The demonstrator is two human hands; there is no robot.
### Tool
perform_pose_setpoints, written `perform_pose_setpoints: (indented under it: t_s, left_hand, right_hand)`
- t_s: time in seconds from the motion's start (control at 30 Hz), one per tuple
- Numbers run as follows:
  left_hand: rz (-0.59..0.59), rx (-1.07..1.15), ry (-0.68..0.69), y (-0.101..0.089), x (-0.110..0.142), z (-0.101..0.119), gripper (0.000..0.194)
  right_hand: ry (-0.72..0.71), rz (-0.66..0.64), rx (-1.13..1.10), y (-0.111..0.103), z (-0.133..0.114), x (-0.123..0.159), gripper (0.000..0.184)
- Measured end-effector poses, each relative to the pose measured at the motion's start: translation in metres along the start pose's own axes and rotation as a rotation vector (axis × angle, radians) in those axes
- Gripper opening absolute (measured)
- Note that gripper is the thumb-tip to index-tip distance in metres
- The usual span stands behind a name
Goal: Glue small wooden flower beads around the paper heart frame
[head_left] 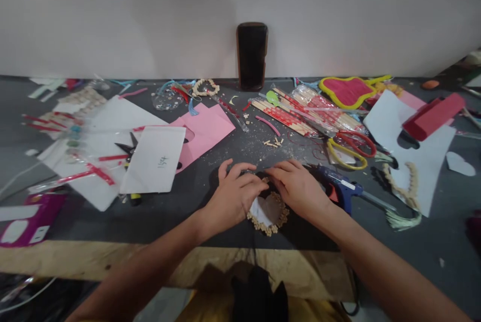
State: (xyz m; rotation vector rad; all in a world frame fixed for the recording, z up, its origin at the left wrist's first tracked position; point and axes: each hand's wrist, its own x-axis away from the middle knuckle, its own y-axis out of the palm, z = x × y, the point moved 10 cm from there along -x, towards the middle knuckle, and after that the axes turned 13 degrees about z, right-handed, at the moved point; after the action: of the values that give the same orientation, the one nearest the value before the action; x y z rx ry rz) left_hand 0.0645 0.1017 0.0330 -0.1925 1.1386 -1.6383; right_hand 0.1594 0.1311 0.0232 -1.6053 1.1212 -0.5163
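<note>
A small heart-shaped ornament lies on the dark table near its front edge, with tan wooden flower-like pieces along its rim and a pale centre. My left hand is at its upper left edge, thumb and index finger closed at the rim while the other fingers are raised. From the other side my right hand pinches at the top of the heart, its fingertips almost meeting the left ones. Something small and tan shows between the fingertips, too tiny to name. Beside my right wrist lies a blue glue gun.
Yellow-and-red-handled scissors and small wooden bits lie beyond my hands. Pink paper, a white card and pliers are leftward. A phone leans on the wall. A beaded heart with tassel is at right.
</note>
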Motion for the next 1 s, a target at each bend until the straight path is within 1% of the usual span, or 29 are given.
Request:
perform_pose_setpoints:
  t_s: [0.1, 0.23, 0.37, 0.53, 0.67, 0.83, 1.0]
  left_hand:
    - [0.005, -0.037, 0.017, 0.000, 0.001, 0.000, 0.027]
    - [0.018, -0.080, 0.004, -0.003, 0.002, -0.005, 0.025]
    - [0.017, -0.094, -0.049, -0.008, 0.001, -0.011, 0.023]
    - [0.006, -0.069, -0.174, -0.014, 0.000, -0.020, 0.017]
    - [0.011, -0.049, -0.214, -0.019, 0.004, -0.024, 0.014]
    - [-0.056, -0.032, -0.237, -0.014, 0.012, -0.028, 0.016]
    - [-0.071, -0.015, -0.245, -0.012, 0.013, -0.030, 0.015]
  right_hand:
    - [-0.003, -0.039, 0.011, 0.008, 0.000, -0.005, 0.025]
    - [-0.010, -0.048, 0.009, 0.008, -0.003, -0.002, 0.019]
    - [-0.009, -0.060, 0.016, 0.006, -0.005, 0.003, 0.018]
    - [0.010, -0.059, 0.040, 0.005, -0.006, 0.005, 0.014]
    - [0.014, -0.053, 0.046, 0.001, -0.006, 0.005, 0.014]
    - [0.000, -0.027, 0.048, -0.001, -0.009, 0.005, 0.021]
    - [0.012, -0.020, 0.129, 0.003, -0.012, 0.004, 0.014]
